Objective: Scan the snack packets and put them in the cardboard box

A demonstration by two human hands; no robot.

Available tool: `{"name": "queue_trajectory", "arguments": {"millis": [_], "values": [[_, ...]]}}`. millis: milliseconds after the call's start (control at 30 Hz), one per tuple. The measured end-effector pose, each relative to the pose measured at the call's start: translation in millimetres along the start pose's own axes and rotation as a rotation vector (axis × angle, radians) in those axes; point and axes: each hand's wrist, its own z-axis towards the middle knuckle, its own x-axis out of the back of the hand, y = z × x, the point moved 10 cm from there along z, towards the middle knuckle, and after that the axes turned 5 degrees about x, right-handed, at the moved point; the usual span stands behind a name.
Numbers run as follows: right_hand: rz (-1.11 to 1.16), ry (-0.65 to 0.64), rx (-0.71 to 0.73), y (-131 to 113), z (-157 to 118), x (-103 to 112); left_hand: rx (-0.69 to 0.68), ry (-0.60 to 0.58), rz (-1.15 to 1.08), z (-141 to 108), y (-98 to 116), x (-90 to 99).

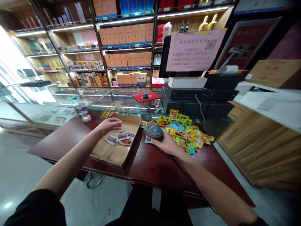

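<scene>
Barcode scanner (153, 131) in the right grip (168, 144) (colorful packets (191, 136) just beside).

White glare floods in, far left beyond the counter (141, 163) — light strips (192, 12) gleam behind it, shelf goods (94, 79) there blur, rightmost edge sinks dark.

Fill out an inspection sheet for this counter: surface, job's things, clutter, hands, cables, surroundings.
Surface: glossy red-brown tabletop.
Job's things: dark handheld scanner; shallow cardboard tray with a few sausage packets inside; loose pile of colourful snack packets right of the tray.
Clutter: computer mouse on a red mat, on the glass counter.
Hands: left hand over the tray, no item seen in it; right hand grips the scanner.
Cables: pale cable hanging behind the pile; dark cable beside the right forearm.
Surroundings: stocked shelves; pink sign.
</scene>
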Motion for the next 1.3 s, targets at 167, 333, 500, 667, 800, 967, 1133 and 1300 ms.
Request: {"name": "queue_trajectory", "arguments": {"millis": [167, 333, 500, 667, 800, 967, 1133, 1300], "values": [[0.001, 0.054, 0.002, 8, -13, 31, 0.035, -0.152, 0.106, 11, -9, -74.9], [-0.097, 0.221, -0.081, 40, -44, 92, -0.005, -0.35, 0.225, 37, -27, -194.4], [-0.181, 0.344, -0.166, 70, -90, 149, -0.264, -0.427, 0.624, 58, -32, -299.2], [-0.206, 0.38, -0.372, 97, -140, 184, -0.677, -0.34, 1.116, 49, -19, -375.6], [-0.23, 0.415, -0.448, 108, -169, 200, -0.826, -0.332, 1.462, 38, -30, -413.2], [-0.206, 0.426, -0.477, 109, -177, 202, -0.853, -0.317, 1.573, 34, -35, -415.6], [-0.105, 0.371, -0.435, 98, -154, 174, -0.649, -0.328, 1.346, 51, -22, -363.1], [-0.098, 0.273, -0.339, 82, -117, 130, -0.335, -0.407, 0.915, 62, -13, -264.2]]}}
